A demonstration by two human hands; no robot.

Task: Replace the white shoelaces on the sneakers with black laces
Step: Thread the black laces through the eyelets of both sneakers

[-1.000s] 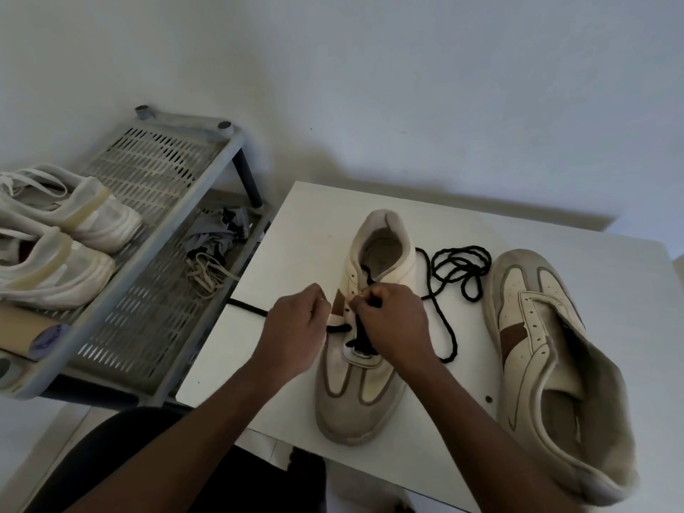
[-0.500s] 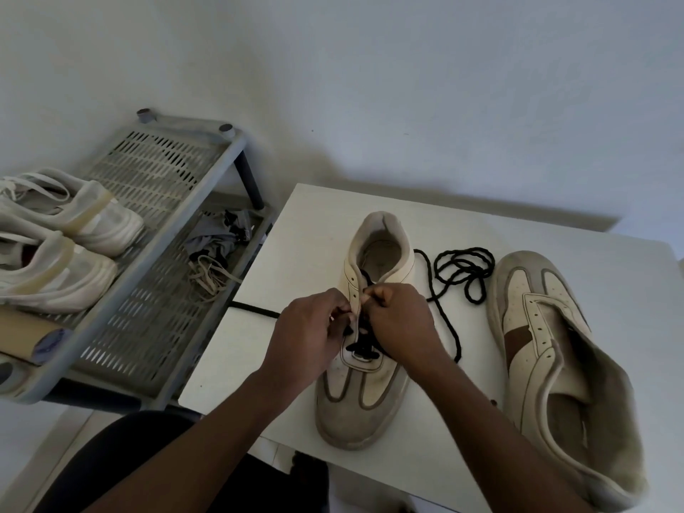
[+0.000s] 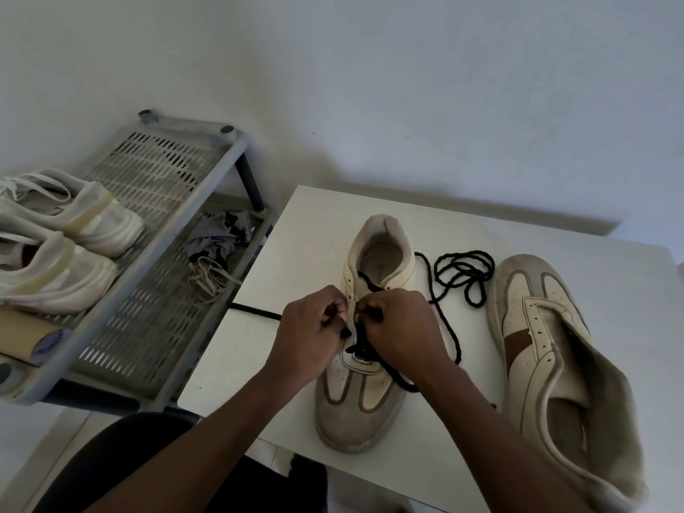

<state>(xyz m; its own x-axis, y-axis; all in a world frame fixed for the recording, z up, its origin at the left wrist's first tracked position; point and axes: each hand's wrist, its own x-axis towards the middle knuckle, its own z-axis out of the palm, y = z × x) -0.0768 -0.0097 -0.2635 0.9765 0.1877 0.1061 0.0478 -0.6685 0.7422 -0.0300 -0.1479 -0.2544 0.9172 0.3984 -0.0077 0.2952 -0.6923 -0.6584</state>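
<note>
Seen from head cam: upright cream sneaker (image 3: pixel 361 398) at centre of white worktop (image 3: pixel 259 346), toe toward 6 o'clock, heel toward 12. Left hand (image 3: pixel 309 340) clenched at sneaker's 9 o'clock eyelet flap, fingers curled in, pinching what looked like black lace (image 3: pixel 446 329); exact grip hidden by knuckles. Right hand (image 3: pixel 401 329) closed at 3 o'clock flap, thumb & forefinger nipped on same lace just above tongue. Lace threaded through lower eyelets, crossed in dark tangle btwn both hands, one end trailed out past right wrist, rest looped loose on worktop at approx 2 o'clock from shoe. Short black strand (image 3: pixel 255 312) lay at 9 o'clock, by worktop edge. Second sneaker (image 3: pixel 547 368), unlaced, tipped on its side at 3 o'clock, brown panel showing, collar slumped open. Well apart at 9–10 o'clock: grey slatted shoe rack (image 3: pixel 155 253) w/ pair of white trainers (image 3: pixel 63 246) on top tier; pale laces (image 3: pixel 211 275) heaped beside crumpled grey cloth (image 3: pixel 218 238) on lower tier.
</note>
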